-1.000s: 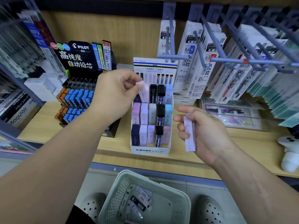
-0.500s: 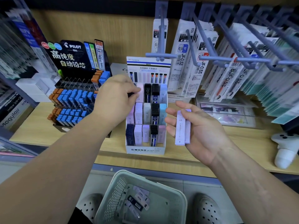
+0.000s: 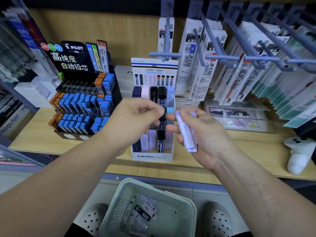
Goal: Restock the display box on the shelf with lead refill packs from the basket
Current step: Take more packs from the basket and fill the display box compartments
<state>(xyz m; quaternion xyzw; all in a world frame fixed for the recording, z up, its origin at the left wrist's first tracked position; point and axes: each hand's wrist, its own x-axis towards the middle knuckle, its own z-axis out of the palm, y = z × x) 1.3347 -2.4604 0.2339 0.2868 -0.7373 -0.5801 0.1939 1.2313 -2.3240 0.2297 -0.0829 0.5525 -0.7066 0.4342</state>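
Bare forearms run back from the left hand [image 3: 130, 120] and right hand [image 3: 205, 134]. Far below the grip, white perforated clogs [image 3: 218, 221] cover both feet, with dark cloth [image 3: 77, 232] beside them.

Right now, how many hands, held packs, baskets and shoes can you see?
Hands: 2, left hand and right hand
Held packs: 2, both lilac, in the right hand
Basket: 1
Shoes: 2
Total: 7
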